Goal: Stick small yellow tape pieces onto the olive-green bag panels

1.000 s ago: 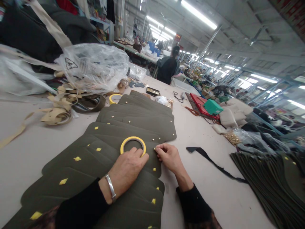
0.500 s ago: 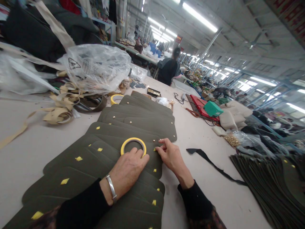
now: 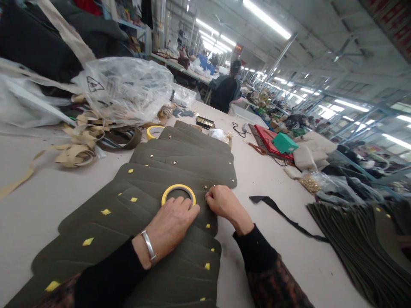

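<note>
Overlapping dark olive panels [image 3: 128, 222] with rounded corners lie fanned along the table, looking like leather or a similar sheet. Small yellow tape pieces [image 3: 105, 211] dot the nearer ones; metal studs [image 3: 174, 162] show on the farther ones. My left hand [image 3: 171, 222] is closed on the near rim of a roll of yellow tape [image 3: 178, 187], which rests on the panels. To its right, my right hand [image 3: 224, 203] is closed in a pinch at the right edge of a panel, just below two studs. Whatever lies under those fingertips is hidden.
A black strip [image 3: 285, 218] and a stack of olive panels [image 3: 349, 248] lie to the right. Beige strap coils [image 3: 75, 155] and a clear plastic bag [image 3: 125, 87] sit at the left. Farther back are another tape roll [image 3: 150, 131], a green box [image 3: 284, 143] and a person [image 3: 224, 92].
My right hand has shifted slightly left and its fingers have curled in, covering the yellow tape piece they were touching. My left hand stays on the tape roll. The view has shifted slightly.
</note>
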Motion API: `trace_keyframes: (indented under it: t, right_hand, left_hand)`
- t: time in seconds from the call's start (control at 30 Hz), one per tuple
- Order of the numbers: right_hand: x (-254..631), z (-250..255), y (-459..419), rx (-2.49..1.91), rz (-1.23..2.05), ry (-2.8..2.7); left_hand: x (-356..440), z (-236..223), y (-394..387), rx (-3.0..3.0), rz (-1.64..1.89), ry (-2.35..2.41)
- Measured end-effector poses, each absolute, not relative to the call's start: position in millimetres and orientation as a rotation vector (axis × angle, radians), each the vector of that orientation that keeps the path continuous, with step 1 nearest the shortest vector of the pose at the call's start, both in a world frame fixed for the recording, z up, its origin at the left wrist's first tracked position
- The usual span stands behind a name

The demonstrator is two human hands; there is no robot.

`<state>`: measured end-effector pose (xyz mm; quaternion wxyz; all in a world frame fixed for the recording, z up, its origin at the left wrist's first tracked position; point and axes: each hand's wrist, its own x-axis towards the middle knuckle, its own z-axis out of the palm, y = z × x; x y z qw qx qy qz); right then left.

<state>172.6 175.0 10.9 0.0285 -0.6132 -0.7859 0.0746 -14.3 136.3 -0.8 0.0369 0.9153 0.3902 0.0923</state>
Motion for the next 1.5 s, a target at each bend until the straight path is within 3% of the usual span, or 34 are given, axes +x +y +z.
trace_keyframes:
  t: [0.13,0.33,0.57,0.87,1.33,1.5]
  right_hand:
    - [183.2,10.3,171.2,-1.838,0.243,-2.321]
    - [195.1,10.2,171.2,-1.885,0.523,-2.047]
    - [201.1,13.3,146.6,-1.796,0.681,-2.097]
    - [181.8,30.1,119.3,-1.307,0.521,-2.011]
    - [163.8,6.6,113.7,-1.174,0.046,-2.089]
    - [151.7,9.9,108.8,-1.317,0.172,-1.900]
  left_hand:
    - [-16.2,3.2,139.4,2.777,0.318,1.176]
    - [-18.3,5.1,142.2,2.736,0.384,1.156]
    - [-20.4,2.4,142.7,2.678,0.488,1.068]
    - [-20.0,-6.8,143.8,2.553,0.932,0.914]
    - [-17.3,-0.7,139.3,2.506,0.731,0.978]
    - [-16.0,1.6,139.0,2.499,0.789,1.040]
